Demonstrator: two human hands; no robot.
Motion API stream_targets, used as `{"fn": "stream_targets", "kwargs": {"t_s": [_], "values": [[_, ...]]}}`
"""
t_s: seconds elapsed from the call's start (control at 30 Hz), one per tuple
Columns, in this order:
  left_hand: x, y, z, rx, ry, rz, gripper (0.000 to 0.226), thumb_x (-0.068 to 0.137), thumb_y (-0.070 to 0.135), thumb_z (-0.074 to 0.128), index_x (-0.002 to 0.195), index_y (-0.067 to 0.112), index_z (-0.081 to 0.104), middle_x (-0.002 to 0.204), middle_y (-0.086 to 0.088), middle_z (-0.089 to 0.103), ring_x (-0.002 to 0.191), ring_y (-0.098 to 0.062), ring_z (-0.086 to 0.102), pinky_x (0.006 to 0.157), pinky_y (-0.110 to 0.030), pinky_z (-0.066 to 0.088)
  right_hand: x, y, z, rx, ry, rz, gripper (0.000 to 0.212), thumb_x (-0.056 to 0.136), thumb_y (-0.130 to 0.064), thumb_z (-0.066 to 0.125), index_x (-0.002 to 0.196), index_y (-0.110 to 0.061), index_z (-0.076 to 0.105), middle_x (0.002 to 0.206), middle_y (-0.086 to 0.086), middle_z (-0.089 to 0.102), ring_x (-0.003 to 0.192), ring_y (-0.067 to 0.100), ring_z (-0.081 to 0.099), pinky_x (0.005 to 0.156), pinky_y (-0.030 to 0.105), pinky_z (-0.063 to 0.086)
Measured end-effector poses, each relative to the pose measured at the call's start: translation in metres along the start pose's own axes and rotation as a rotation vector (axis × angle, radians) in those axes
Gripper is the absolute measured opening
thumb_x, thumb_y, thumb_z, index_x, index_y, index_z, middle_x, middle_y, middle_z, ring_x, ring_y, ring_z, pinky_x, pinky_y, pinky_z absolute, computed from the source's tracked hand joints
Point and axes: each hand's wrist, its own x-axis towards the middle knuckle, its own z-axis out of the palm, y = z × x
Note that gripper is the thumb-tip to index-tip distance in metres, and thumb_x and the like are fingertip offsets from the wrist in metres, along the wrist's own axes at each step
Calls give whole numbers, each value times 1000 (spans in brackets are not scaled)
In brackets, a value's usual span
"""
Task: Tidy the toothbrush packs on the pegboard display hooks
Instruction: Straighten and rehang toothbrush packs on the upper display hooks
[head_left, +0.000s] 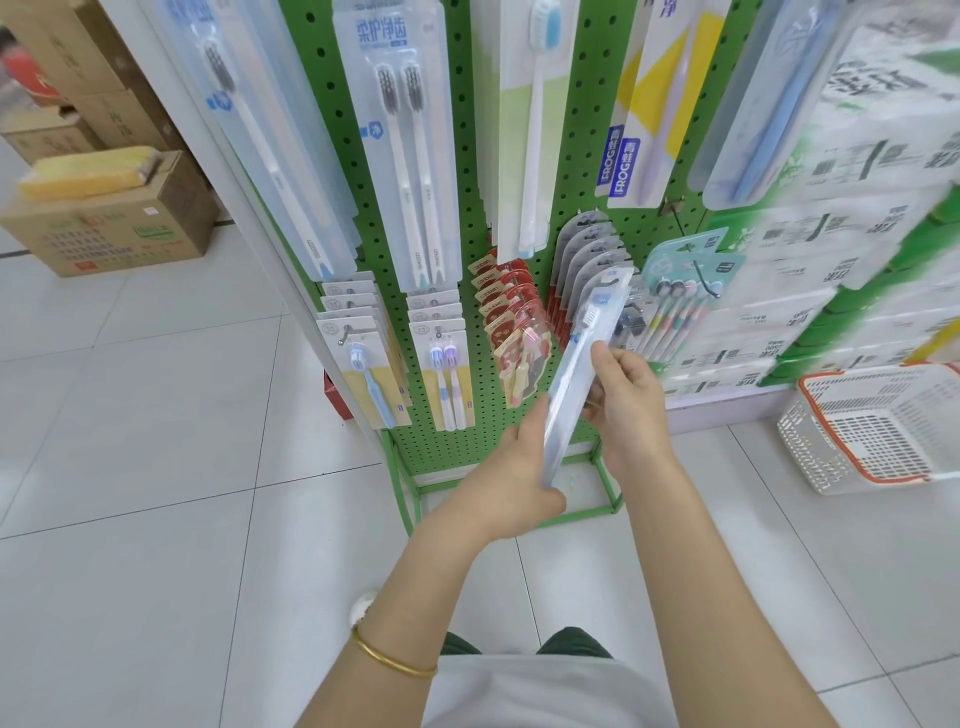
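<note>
1. Fingers (602, 358) of the right hand (631, 410) pinch the toothbrush pack (584, 338) mid-length.
2. Left hand (511, 478) grips its bottom end.
3. Pack's top sits before the grey packs (587, 244), near the pegboard's (462, 156) lower right corner.

Ahead of both hands: green pegboard (441, 452) blocks the way.
Above the right hand (628, 410): grey-carded packs (587, 249) crowd one hook, near the top of the clear toothbrush pack (576, 364) both hands hold.
Left of the left hand (514, 467): red packs (511, 317) fan outward, near.
Right of the right hand: multi-brush pack (680, 306) hangs near.
Below the hands: green base frame (402, 488).
Far left of the left hand: open floor (182, 467).
Far right of the right hand: white basket (872, 431), well apart.
</note>
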Motion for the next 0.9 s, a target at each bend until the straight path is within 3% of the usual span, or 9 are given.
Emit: {"fn": "stream_targets", "kwargs": {"t_s": [0.07, 0.17, 0.33, 0.37, 0.47, 0.63, 0.73, 0.9], "values": [[3, -3, 1, -70, -43, -10, 88, 89, 10, 49, 150, 35, -9, 150, -7, 29, 130, -23, 40, 104, -36, 39, -1, -1, 0, 48, -30, 54, 21, 97, -31, 51, 82, -17, 55, 68, -6, 62, 53, 5, 54, 49, 20, 39], [5, -5, 2, -152, -47, -55, 67, 95, 7, 40, 148, 27, 5, 128, -7, 50, 107, -20, 59, 94, -36, 48, 2, 2, -1, -42, -5, 25, 11, 95, -21, 54, 86, -16, 55, 82, 2, 62, 62, 9, 55, 51, 22, 38], [5, -3, 1, -345, -22, -126, 23, 99, 18, 44, 121, 12, 43, 97, -10, 67, 80, -25, 68, 84, -42, 53, 2, 3, -3, -131, -13, -9, 12, 93, -9, 57, 84, -15, 61, 60, -6, 55, 52, 6, 44, 46, 17, 35], [5, -2, 1, -346, 0, -136, 25, 98, 28, 46, 114, 9, 49, 94, -13, 69, 80, -28, 68, 84, -44, 54, 1, 2, -3, -139, -35, -19, 15, 92, -8, 57, 81, -15, 63, 55, -8, 53, 50, 5, 42, 45, 16, 34], [8, -5, 0, -274, 78, -118, 67, 82, 63, 43, 103, 2, 60, 99, -23, 68, 89, -34, 67, 87, -49, 51, -2, -1, -3, -144, -116, -33, 17, 92, -5, 58, 79, -14, 65, 50, -9, 52, 46, 4, 40, 44, 15, 33], [15, 3, -19, -345, 252, -62, 42, 99, 45, 40, 122, 14, 59, 113, -4, 67, 103, -20, 63, 94, -43, 49, -6, -1, -2, -164, -267, -53, 13, 90, -3, 59, 82, -9, 68, 55, -6, 57, 48, 4, 41, 46, 16, 34], [19, 9, -34, -399, 400, -15, 36, 98, 42, 44, 115, 13, 59, 105, -2, 68, 96, -19, 65, 86, -41, 52, -8, -3, -1, -193, -345, -57, 13, 89, -4, 60, 82, -11, 69, 57, -7, 61, 49, 4, 43, 48, 15, 36], [21, 17, -53, -503, 599, 82, 18, 95, 23, 56, 110, 14, 60, 97, 8, 66, 87, -7, 63, 71, -19, 51, -8, -8, 1, -183, -417, -48, 11, 88, -5, 62, 82, -11, 68, 60, -3, 60, 49, 5, 44, 48, 15, 36]]}}
